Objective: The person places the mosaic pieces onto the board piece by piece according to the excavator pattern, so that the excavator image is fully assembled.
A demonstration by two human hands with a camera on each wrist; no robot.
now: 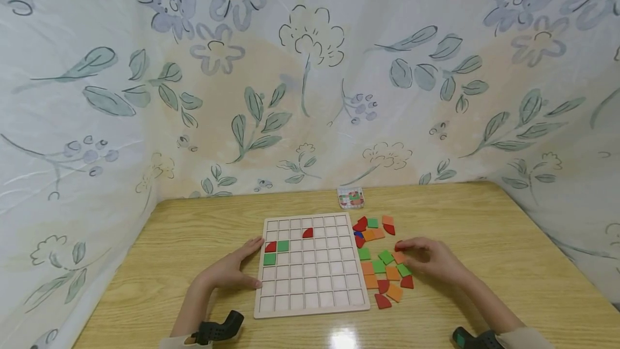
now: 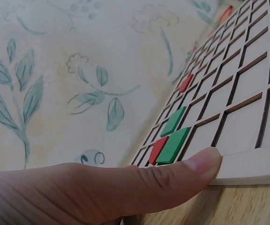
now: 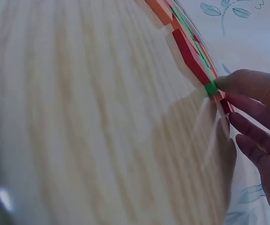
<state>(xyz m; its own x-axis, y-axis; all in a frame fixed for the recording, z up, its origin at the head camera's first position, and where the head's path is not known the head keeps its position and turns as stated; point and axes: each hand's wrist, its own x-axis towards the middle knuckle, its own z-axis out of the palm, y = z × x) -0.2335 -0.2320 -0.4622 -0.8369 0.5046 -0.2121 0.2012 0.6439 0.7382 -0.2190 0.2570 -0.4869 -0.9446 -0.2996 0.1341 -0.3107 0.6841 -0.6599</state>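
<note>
A pale wooden grid board (image 1: pixel 312 314) lies on the table. My left hand (image 1: pixel 227 268) rests at its left edge, fingers and thumb spread apart; in the left wrist view the thumb (image 2: pixel 172 180) touches the rim. On the board sit two green squares (image 1: pixel 283 245) and two red quarter-round pieces (image 1: pixel 308 233). Loose pieces lie right of the board. Over their right side is my right hand (image 1: pixel 436 260), its fingertips at a red piece (image 1: pixel 399 245), thumb apart from the index finger. In the right wrist view the thumb is beside a green piece (image 3: pixel 211 88).
Several orange squares (image 1: pixel 392 273), green squares (image 1: pixel 386 256) and red pieces (image 1: pixel 382 301) lie close together, some overlapping. A small patterned card (image 1: pixel 351 198) lies behind the board. Floral cloth (image 1: pixel 310 96) hangs at the back and sides of the wooden table (image 1: pixel 484 230).
</note>
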